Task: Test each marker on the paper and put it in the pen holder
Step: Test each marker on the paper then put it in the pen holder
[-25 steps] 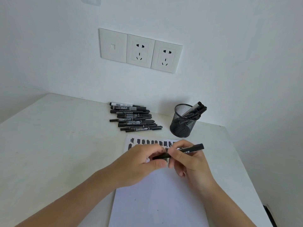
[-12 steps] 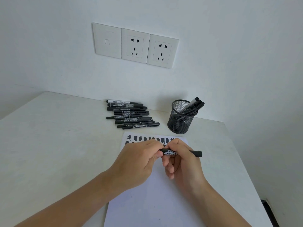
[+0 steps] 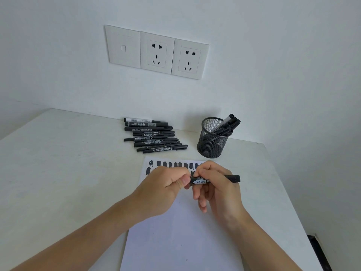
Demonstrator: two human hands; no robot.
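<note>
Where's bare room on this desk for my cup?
Bare: the left part of the white table, beside the loose black markers and white paper sheet; a narrow strip right of the paper. Crowded: the back, with markers and black mesh pen holder, and where the left hand and right hand grip one black marker.

Black wire-mesh pen holder (image 3: 212, 142); matt black plastic markers (image 3: 154, 136); smooth white paper (image 3: 181, 231) on a dull, slightly mottled tabletop (image 3: 58, 163).

"AOWA" on held marker (image 3: 214, 179)
</note>
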